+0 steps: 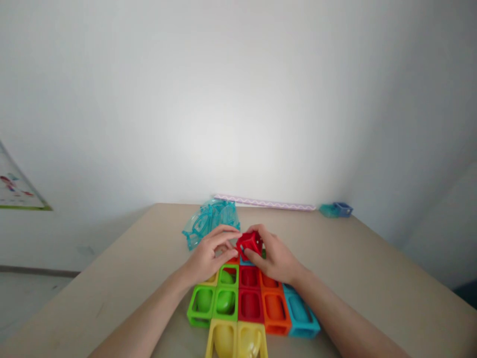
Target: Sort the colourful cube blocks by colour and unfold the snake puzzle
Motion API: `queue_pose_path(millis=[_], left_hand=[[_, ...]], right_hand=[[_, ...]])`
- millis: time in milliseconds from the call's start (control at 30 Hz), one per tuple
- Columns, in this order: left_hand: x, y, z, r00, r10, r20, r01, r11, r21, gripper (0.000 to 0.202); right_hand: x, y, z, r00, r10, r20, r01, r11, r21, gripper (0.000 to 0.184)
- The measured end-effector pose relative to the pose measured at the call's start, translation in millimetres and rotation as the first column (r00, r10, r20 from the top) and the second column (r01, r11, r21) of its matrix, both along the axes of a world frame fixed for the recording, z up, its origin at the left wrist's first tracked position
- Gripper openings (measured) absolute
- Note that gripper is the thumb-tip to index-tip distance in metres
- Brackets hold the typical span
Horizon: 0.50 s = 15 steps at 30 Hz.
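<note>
A red hollow plastic block (250,243) is held in my right hand (276,254), thumb in front and fingers behind. It is tilted just above the far end of a flat group of joined blocks. My left hand (211,252) is at its left side, fingers stretched toward it and apart from the thumb; whether they touch it I cannot tell. Beneath my hands the group has green blocks (214,302), red blocks (251,304), orange blocks (276,307), a blue block (301,309) and yellow blocks (237,340). My hands hide part of its far end.
Clear teal plastic pieces (212,219) lie behind my left hand. A patterned pale purple strip (266,203) runs along the table's back edge by the wall. At the far right corner sit a teal piece (329,211) and a dark blue block (343,209).
</note>
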State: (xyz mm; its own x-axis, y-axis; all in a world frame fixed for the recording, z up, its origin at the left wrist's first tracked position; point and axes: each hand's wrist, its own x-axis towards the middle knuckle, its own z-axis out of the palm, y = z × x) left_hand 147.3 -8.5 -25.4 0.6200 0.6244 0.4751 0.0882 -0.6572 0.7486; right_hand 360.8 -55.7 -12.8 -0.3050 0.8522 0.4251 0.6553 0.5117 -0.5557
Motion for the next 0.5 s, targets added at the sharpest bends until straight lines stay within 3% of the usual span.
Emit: queue_pose_path(millis=[267, 367, 500], left_hand=[[-2.3, -5.4, 9.5, 0.963, -0.003, -0.268, 0.070, 0.968, 0.241, 0.028], [-2.0, -6.6, 9.2, 0.916, 0.028, -0.399, 0.076, 0.967, 0.243, 0.027], [1.3, -8.9, 9.9, 0.896, 0.038, -0.442, 0.051, 0.981, 0.188, 0.024]], right_hand=[[1.7, 7.6, -3.8, 0.918, -0.391, -0.057, 0.392, 0.920, 0.005, 0.023], [1.0, 9.8, -6.3, 0.916, -0.401, -0.016, 0.401, 0.916, -0.014, 0.022], [0.0, 11.0, -8.3, 0.926, -0.376, 0.026, 0.377, 0.926, -0.025, 0.020]])
